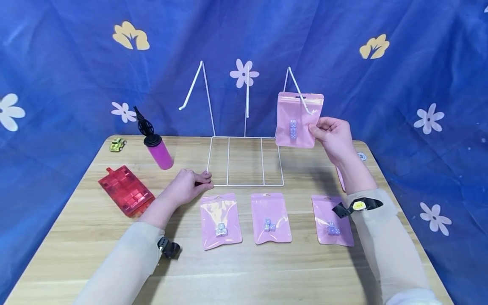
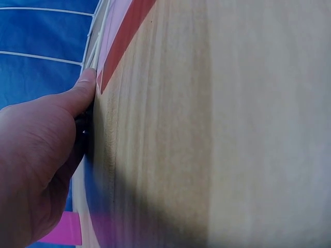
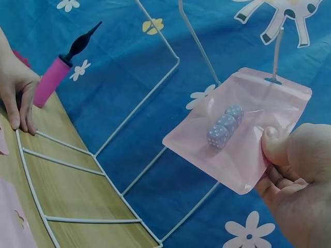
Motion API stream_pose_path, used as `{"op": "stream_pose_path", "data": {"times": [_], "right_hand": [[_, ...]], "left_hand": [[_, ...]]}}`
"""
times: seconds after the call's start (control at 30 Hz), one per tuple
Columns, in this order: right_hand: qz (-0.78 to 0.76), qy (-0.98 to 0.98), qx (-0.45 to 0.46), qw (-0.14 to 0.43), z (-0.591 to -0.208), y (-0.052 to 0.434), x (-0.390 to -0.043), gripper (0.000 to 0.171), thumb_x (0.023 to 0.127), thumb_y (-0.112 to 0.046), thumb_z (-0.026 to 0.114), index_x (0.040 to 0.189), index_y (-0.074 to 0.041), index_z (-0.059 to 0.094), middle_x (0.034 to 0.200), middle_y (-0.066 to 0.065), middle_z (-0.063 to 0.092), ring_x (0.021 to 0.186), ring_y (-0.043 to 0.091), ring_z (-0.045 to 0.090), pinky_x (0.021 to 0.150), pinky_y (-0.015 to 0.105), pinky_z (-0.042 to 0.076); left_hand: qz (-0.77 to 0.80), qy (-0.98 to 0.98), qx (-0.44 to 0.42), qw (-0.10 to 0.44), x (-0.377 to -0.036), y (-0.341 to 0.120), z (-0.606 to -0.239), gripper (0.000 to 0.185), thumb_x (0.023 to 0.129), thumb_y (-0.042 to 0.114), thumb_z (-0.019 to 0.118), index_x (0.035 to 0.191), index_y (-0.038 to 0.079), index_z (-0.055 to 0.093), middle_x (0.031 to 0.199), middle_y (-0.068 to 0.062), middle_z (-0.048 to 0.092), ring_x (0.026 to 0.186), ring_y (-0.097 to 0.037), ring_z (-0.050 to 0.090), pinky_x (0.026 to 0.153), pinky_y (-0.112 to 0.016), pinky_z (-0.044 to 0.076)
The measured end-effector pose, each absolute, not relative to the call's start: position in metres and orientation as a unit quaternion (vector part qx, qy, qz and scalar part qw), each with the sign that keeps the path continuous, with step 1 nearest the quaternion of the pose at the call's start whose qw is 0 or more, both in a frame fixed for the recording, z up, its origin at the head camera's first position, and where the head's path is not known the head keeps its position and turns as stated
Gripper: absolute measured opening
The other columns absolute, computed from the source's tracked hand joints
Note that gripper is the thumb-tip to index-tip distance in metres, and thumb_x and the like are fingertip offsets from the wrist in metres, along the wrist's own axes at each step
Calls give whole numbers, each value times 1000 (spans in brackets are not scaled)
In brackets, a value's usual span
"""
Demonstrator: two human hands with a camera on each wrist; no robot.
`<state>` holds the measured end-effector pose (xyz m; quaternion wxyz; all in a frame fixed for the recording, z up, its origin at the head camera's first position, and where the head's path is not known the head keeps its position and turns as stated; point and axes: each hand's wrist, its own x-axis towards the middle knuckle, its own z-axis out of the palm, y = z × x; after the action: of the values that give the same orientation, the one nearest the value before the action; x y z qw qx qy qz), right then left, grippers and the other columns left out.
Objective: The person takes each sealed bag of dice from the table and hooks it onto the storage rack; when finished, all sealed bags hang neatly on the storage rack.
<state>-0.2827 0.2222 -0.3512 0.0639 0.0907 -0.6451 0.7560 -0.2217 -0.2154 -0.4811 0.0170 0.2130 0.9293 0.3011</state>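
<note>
My right hand (image 1: pixel 337 137) pinches the right edge of a pink zip bag (image 1: pixel 284 114) between thumb and fingers. Inside the bag three pale purple dice (image 3: pixel 226 126) show in a row. A white hook (image 3: pixel 278 51) of the wire rack (image 1: pixel 248 185) runs through the slot at the bag's top, its tip in front of the bag in the head view. My left hand (image 1: pixel 187 184) grips the rack's front left corner down at the table. Two other prongs of the rack, left and middle, carry nothing.
Three pink bags with dice, left (image 1: pixel 209 216), middle (image 1: pixel 280 212) and right (image 1: pixel 343 212), lie before the rack. Another bag is partly hidden by my right forearm. At left are a pink hand pump (image 1: pixel 160 154), a red case (image 1: pixel 126 190) and a toy car (image 1: pixel 117 145).
</note>
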Motion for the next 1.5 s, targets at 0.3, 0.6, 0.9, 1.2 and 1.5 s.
{"op": "stream_pose_path", "data": {"times": [0.3, 0.6, 0.9, 1.2, 1.5], "right_hand": [[755, -648, 70, 71, -349, 221, -302, 14, 96, 9, 73, 86, -1, 76, 82, 6, 77, 79, 12, 73, 69, 22, 60], [755, -650, 43, 73, -353, 224, -315, 14, 96, 7, 73, 89, -4, 77, 85, 4, 79, 80, 12, 73, 72, 21, 61], [733, -674, 44, 76, -352, 230, -315, 7, 96, 4, 76, 100, -1, 78, 89, 5, 79, 85, 14, 75, 80, 24, 63], [596, -793, 91, 88, -346, 251, -302, 29, 95, -4, 80, 123, 0, 76, 115, 13, 78, 104, 12, 74, 92, 21, 59], [535, -835, 105, 70, -341, 284, -274, 32, 97, -9, 79, 126, 4, 72, 116, 5, 78, 103, 7, 73, 83, 17, 59]], "left_hand": [[290, 932, 215, 17, -224, -210, -480, 30, 96, 20, 82, 117, -1, 78, 131, -17, 69, 127, -32, 64, 114, -50, 46], [298, 930, 212, 25, -222, -206, -480, 30, 97, 20, 82, 118, -1, 78, 132, -16, 69, 128, -31, 64, 114, -49, 46], [302, 929, 213, 26, -221, -204, -479, 31, 97, 19, 81, 119, -2, 77, 132, -17, 69, 128, -32, 64, 114, -50, 46], [294, 932, 213, 23, -221, -208, -478, 31, 97, 19, 81, 119, -2, 77, 133, -16, 68, 128, -32, 63, 114, -51, 45], [285, 936, 207, 17, -221, -211, -477, 32, 98, 21, 81, 119, -2, 77, 133, -15, 69, 129, -31, 63, 114, -52, 45]]}}
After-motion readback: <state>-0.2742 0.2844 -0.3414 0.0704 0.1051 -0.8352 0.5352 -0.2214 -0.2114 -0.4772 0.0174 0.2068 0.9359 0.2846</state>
